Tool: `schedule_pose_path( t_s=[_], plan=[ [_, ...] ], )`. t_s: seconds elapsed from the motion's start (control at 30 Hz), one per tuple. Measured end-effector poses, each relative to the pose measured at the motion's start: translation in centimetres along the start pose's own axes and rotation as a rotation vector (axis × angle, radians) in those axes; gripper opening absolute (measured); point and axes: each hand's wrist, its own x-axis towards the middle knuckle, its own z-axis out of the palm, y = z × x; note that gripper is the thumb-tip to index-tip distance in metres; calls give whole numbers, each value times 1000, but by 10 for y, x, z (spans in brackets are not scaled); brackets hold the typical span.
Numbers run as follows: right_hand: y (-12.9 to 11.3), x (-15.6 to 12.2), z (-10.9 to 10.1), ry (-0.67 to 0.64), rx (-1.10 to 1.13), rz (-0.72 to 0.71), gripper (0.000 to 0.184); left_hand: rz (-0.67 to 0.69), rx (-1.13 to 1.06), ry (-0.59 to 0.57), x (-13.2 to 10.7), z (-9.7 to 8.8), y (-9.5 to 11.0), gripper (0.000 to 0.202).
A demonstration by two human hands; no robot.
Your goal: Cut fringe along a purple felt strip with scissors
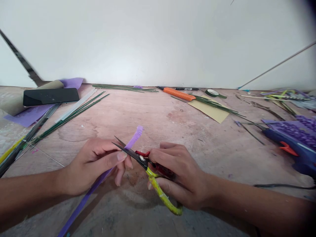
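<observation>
My left hand (98,163) pinches a long purple paper strip (86,197) between thumb and fingers. The strip's short upper end, with small cuts along its edge, sticks up beyond my fingertips, while the long part trails down toward the bottom of the view. My right hand (176,176) grips a pair of scissors (141,158) with dark blades and yellow and red handles. The blades are slightly apart and lie across the strip, close by my left thumb tip. Part of the red handle is hidden under my right fingers.
A blue glue gun (291,144) lies at right near purple fringed pieces (296,130). At the back are an orange cutter (179,93), green tape (212,92) and yellow paper (212,110). Green wires (74,115) and a phone (51,97) lie at left. A white wall stands behind.
</observation>
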Motion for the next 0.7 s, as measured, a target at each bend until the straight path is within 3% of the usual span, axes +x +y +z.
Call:
schedule_pose_path(
  t_s=[0.13,0.47,0.7],
  plan=[
    [0,0,0,13,7,-1,23,-36,-28,-6,-1,-1,-1,26],
    [-1,2,1,44,-22,56,24,20,-12,73,2,1,1,27],
    [-2,2,1,39,-9,52,22,36,37,31,1,1,3,26]
  ],
)
